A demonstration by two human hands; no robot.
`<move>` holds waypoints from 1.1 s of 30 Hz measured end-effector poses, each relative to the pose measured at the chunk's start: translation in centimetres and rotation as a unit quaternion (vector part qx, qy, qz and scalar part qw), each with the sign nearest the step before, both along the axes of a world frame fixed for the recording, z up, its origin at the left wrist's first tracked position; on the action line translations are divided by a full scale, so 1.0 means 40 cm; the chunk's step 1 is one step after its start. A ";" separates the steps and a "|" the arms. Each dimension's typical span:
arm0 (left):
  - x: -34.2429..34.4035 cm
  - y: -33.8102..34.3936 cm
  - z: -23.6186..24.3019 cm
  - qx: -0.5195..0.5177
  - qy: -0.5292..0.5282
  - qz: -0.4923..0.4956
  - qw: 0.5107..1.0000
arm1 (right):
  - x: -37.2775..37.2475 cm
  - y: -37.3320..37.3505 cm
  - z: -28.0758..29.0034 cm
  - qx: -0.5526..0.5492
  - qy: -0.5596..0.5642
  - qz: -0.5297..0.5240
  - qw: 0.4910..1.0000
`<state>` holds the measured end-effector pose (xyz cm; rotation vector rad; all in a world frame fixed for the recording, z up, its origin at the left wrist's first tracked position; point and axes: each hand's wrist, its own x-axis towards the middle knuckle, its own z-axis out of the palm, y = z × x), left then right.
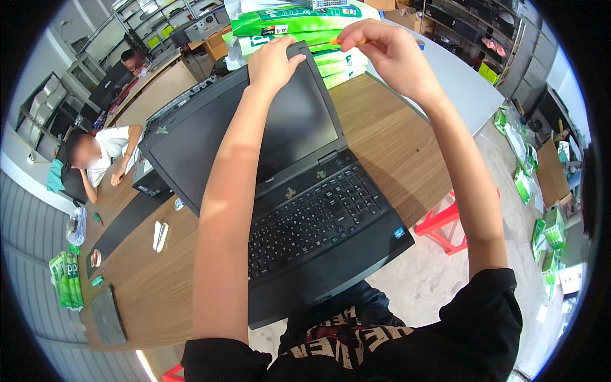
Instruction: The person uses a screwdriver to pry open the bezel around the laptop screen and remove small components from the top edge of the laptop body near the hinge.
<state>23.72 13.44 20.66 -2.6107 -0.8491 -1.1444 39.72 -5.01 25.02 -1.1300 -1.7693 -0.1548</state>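
A black laptop stands unfolded on the wooden table, its front edge jutting past the near table edge. My left hand grips the upper right corner of its dark screen, fingers over the top edge and thumb on the front. Just right of that corner, my right hand pinches a small tool with an orange-yellow handle. It looks like a thin screwdriver, pointing left toward the lid's edge. Whether its tip touches the lid is too small to tell. My left forearm covers part of the screen and keyboard.
Green paper packs are stacked behind the screen. Another dark device stands behind the laptop. A white utility knife-like item and a closed dark laptop lie leftward. A person leans on the table; a red stool stands at right.
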 end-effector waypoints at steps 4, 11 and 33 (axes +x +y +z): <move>-0.003 -0.007 0.004 -0.001 0.003 0.006 1.000 | -0.015 0.014 -0.020 -0.011 -0.011 -0.061 0.998; 0.006 -0.008 -0.005 0.012 0.009 0.016 1.000 | -0.044 0.043 -0.041 0.163 -0.009 -0.102 0.981; -0.023 -0.002 -0.041 0.010 -0.089 -0.039 0.995 | -0.072 0.105 -0.010 0.016 -0.084 -0.436 0.896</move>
